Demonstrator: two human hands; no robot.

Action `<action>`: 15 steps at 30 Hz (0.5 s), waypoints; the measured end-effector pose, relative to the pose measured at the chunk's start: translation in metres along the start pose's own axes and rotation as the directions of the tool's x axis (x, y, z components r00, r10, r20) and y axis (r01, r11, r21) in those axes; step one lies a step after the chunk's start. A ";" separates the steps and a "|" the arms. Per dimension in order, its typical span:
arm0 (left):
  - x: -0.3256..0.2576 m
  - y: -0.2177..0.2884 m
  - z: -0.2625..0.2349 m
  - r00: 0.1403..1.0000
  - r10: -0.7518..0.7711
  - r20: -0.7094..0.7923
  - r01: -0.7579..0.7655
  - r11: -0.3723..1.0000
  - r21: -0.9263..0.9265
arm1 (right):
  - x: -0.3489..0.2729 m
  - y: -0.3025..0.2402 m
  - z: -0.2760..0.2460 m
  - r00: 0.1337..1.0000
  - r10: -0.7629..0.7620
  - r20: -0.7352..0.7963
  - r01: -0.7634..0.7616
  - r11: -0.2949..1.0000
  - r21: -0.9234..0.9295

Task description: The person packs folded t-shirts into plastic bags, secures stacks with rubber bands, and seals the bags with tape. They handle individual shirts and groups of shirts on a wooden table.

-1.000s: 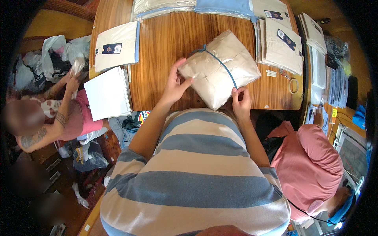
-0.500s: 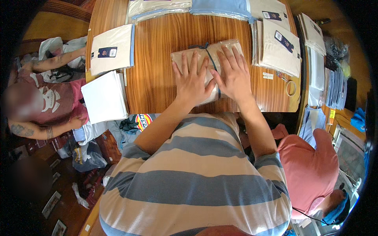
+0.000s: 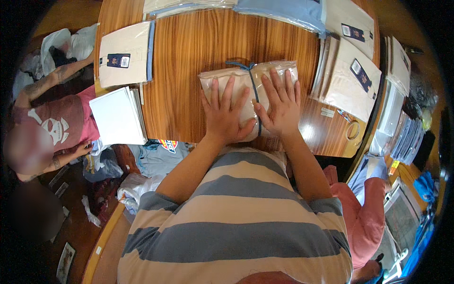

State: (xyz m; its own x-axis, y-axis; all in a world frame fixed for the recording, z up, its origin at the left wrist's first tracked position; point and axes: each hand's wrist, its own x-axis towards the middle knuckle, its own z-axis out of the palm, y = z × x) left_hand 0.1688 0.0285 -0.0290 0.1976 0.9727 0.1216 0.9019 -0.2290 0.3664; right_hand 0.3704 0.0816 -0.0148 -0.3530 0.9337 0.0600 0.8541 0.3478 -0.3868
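Note:
A bundle of beige garments in clear plastic (image 3: 279, 68) lies on the wooden table right in front of me. A dark blue tie (image 3: 255, 90) runs around its middle and is knotted at the far edge. My left hand (image 3: 224, 113) rests flat on the bundle's left half, fingers spread. On the right half lies my right hand (image 3: 280, 104), also flat, with its thumb close to the tie. Neither hand grips anything; both press on the plastic from above.
Bagged beige garments with dark tags (image 3: 124, 66) lie at the table's left, above a stack of white sheets (image 3: 118, 118). More tagged packs (image 3: 350, 71) stand at the right, near a tape roll (image 3: 353, 129). Blue packs (image 3: 283, 12) line the far edge. Co-workers are at both sides.
My view has shifted a little. Both hands stay flat on the bundle, the left with its fingers slightly nearer me. The co-worker at the right has moved lower in view.

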 end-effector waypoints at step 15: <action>-0.009 -0.004 0.012 0.998 0.047 -0.042 -0.050 0.997 -0.061 | -0.007 0.017 0.014 0.997 -0.008 0.072 -0.002 0.992 0.129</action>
State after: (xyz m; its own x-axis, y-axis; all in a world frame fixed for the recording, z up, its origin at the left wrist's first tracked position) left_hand 0.1682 0.0214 -0.0421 0.2238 0.9584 0.1770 0.8656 -0.2789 0.4159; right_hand 0.3823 0.0796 -0.0347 -0.3863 0.9224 -0.0035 0.7983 0.3325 -0.5021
